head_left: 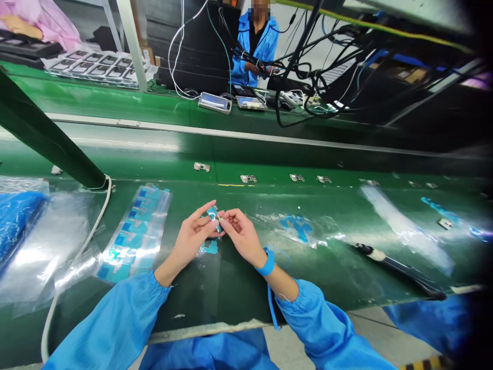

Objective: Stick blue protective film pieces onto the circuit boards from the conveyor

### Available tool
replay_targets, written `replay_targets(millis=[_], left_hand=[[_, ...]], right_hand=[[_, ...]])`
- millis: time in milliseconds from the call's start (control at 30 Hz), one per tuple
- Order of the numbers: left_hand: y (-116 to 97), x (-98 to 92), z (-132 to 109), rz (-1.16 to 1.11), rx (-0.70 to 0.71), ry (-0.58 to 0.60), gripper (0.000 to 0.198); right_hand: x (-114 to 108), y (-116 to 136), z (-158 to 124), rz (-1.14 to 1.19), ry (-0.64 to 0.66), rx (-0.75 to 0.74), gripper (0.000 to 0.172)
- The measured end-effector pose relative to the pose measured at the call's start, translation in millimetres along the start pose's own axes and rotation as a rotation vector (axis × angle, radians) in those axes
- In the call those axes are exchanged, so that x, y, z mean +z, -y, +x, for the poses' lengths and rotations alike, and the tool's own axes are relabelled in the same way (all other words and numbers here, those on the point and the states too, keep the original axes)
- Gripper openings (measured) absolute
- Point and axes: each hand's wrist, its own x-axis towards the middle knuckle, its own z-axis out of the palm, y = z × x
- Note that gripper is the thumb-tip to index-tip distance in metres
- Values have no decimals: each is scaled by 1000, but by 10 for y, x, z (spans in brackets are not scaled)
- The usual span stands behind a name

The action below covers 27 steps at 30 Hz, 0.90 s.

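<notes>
My left hand (pixel 194 235) is closed around a small circuit board with shiny blue film (pixel 212 213), held up above the bench. At the board's right edge, my right hand (pixel 243 237) has its thumb and fingertips pinched together; a small pale bit shows at the tips. A blue wrist strap (pixel 268 261) goes round my right wrist. Just below the hands, a blue film piece (pixel 210 247) lies on the green bench. Left of my left hand is a clear sheet of blue film stickers (pixel 133 234).
Several small boards (pixel 248 179) lie along the green belt ahead. Blue film scraps (pixel 298 227) and a dark pen-like tool (pixel 400 270) lie to the right. Clear plastic bags (pixel 50 246) and a white cable (pixel 94 226) are at left. Across the line, a person in blue (pixel 256 43) sits behind hanging cables.
</notes>
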Motion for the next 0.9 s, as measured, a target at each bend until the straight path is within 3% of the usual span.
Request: replay_targets(millis=[100,300,433,533,600,700,767,900], left_hand=[[2,-15,9,25,-13,4,91],[15,-67,95,20,13,10,100],[-1,-121,152,63,94,-145,90],[-24,-154,171,96,126,-191,73],[-33,-162,175,128,132,-182,61],[-31,-163,180,183,141,-158,48],[-26,-165,185,204,145,-148,41],[-10,-187,209,233,155,-148,31]], right_hand=[[-60,61,58,63,52,51,45],[-288,252,405,-88,219,144,57],[-520,332,1079,-167,61,117,65],[-640,355,1677,-313,-96,107,53],[-612,342,1983,-439,-162,97,38],[-408,272,2254,-562,-125,63,20],[-244,223,2354,-590,-77,61,21],[-58,224,2413,-511,-25,129,39]])
